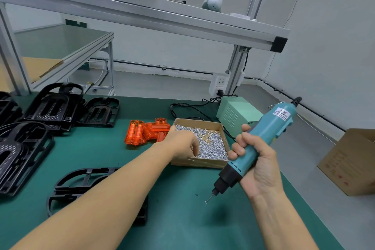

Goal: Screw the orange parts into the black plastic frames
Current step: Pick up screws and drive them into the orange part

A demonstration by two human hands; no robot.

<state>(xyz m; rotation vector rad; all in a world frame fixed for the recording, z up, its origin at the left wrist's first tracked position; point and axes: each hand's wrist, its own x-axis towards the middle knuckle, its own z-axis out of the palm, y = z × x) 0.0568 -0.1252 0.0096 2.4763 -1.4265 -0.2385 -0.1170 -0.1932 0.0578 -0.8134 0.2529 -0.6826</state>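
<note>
Black frames crowd the frame's left on the green surface; orange parts sit center. The left hand reaches, fingers curled, into the screw box; its grip is unclear. The right hand holds the tilted screwdriver.

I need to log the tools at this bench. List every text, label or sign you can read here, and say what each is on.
"LED": on the green power box, at its front lower edge.
Label on the screwdriver held in the right hand: a brand line in Latin letters under other characters, too blurred to read.
Red print on the cardboard box at the right: too faint to read.
Nothing else bears legible text.
</note>
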